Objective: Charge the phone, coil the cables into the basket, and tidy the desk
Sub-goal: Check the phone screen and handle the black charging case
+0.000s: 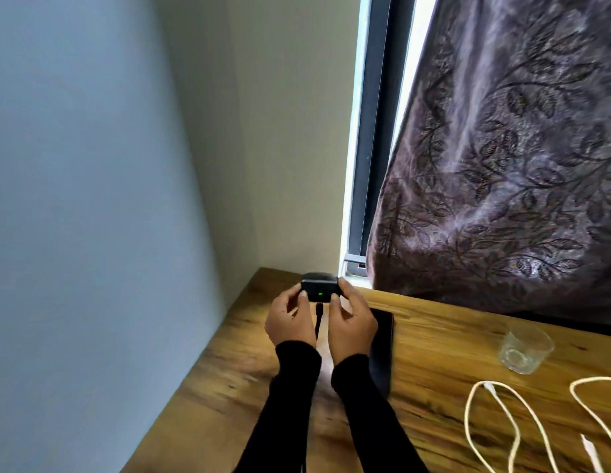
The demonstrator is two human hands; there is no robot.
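A small black charger box [319,291] with a green light sits at the desk's far corner. My left hand [287,322] pinches its left end and my right hand [351,325] grips its right end. A black cable [318,319] runs down from the box between my hands. A dark phone [382,349] lies flat just right of my right wrist, partly hidden by my sleeve. White cables [495,428] loop loosely on the desk at the lower right. No basket is in view.
The wooden desk [229,387] meets a wall on the left and a window at the back. A patterned curtain [502,165] hangs over the desk's far edge. A glass tumbler [524,346] stands on the right, beyond the white cables.
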